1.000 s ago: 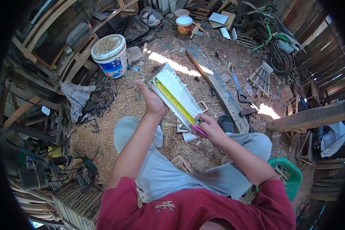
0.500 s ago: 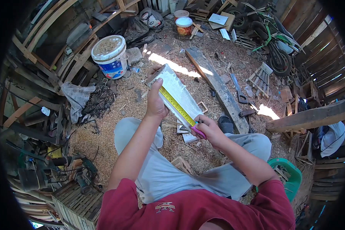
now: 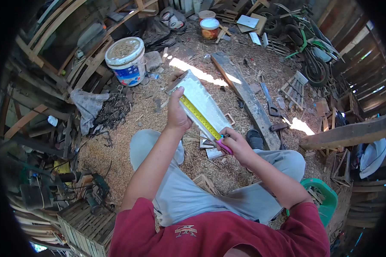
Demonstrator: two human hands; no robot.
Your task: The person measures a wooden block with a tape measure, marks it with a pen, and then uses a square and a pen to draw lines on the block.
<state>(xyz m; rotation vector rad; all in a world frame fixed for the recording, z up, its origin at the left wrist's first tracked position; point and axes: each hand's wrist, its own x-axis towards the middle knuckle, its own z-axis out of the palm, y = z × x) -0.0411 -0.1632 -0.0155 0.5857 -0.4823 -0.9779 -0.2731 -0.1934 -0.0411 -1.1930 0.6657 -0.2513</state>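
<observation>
A pale, whitish board (image 3: 206, 103) is held up slantwise above my lap. Along its near edge runs the yellow blade of a tape measure (image 3: 197, 115). My left hand (image 3: 178, 109) grips the board's far end, its thumb on the edge by the blade's tip and its fingers hidden behind. At the near end my right hand (image 3: 234, 145) is closed round the pink tape measure case (image 3: 225, 145), which it holds against the board.
A long plank (image 3: 244, 98) lies on the shaving-covered floor, with a handsaw (image 3: 269, 100) and a hammer (image 3: 279, 127) beside it. Around stand a white bucket (image 3: 126, 62), a green basin (image 3: 328, 205), a slatted crate (image 3: 83, 225) and a motorbike (image 3: 311, 51).
The whole view has shifted slightly. Both hands keep their hold on the board and the tape measure, with hardly any movement between them.
</observation>
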